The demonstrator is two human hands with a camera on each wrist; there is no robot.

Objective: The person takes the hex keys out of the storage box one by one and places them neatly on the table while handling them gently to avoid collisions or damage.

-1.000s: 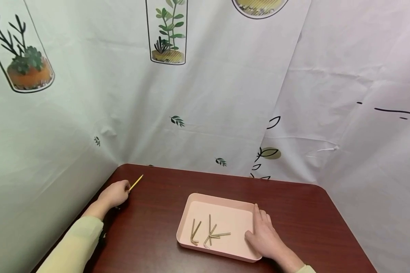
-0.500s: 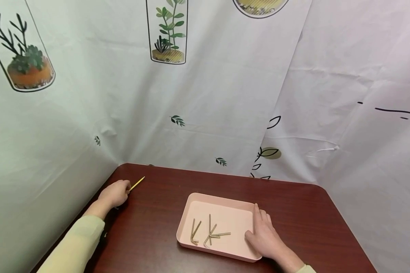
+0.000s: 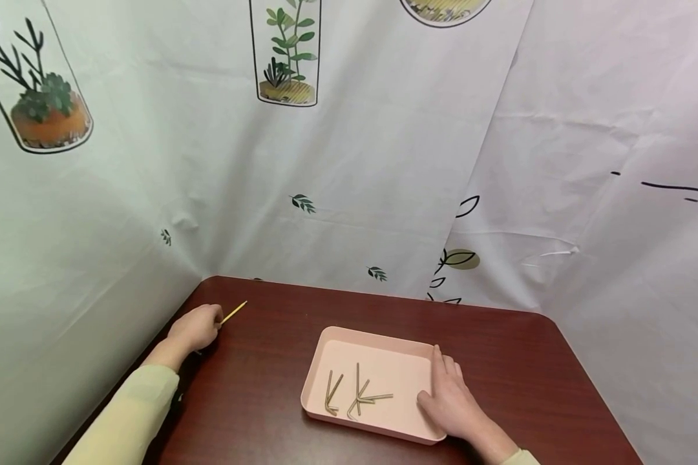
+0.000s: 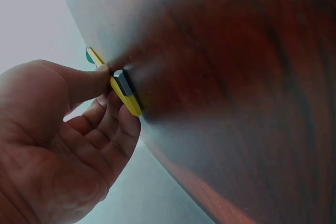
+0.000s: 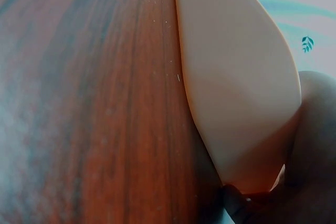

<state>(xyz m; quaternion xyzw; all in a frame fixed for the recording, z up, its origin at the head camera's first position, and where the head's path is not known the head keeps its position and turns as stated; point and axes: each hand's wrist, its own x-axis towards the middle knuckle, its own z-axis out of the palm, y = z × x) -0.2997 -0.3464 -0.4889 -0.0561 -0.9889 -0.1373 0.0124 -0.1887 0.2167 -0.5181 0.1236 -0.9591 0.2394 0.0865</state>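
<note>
At the table's far left corner, my left hand (image 3: 196, 327) pinches a thin yellow strip (image 3: 234, 312) between thumb and fingers. In the left wrist view, this yellow strip (image 4: 126, 98) has a small grey-and-black block on its side; its exact kind cannot be told. My right hand (image 3: 452, 398) holds the right end of a pink tray (image 3: 378, 339), with the thumb over the inside of the rim. Several bent brass-coloured hex keys (image 3: 357, 391) lie in the left part of the tray, some crossing each other. The right wrist view shows the outer wall of the tray (image 5: 236, 72) beside the hand.
The dark red-brown wooden table (image 3: 256, 400) has rounded far corners. White cloth (image 3: 349, 168) with plant prints hangs along its back and both sides, near the left hand.
The tip of the yellow strip has shifted slightly right and down, with the left hand nearly still. The right hand, tray and hex keys have stayed put.
</note>
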